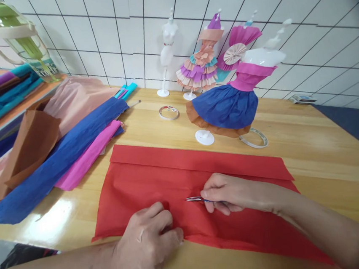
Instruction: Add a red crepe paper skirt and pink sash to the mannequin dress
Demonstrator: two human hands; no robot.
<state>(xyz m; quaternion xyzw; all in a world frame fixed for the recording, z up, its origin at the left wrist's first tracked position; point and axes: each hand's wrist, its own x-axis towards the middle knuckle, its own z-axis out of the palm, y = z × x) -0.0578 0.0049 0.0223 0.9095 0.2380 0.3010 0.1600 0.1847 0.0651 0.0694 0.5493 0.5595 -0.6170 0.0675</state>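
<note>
A wide sheet of red crepe paper lies across the table in front of me, with a folded band along its far edge. My left hand is closed, its fingers curled around the paper's near edge and pinching it. In my right hand is a small pair of scissors, with slim metal blades pointing left over the middle of the red sheet. The handles are mostly hidden by my fingers. A short gap separates the blade tips from my left hand.
Crepe paper strips, blue, pink and brown, pile up at left. Behind the red sheet stand a dressed mannequin, smaller dressed ones and a bare one. Tape rolls lie near them. A green-lidded bottle stands back left.
</note>
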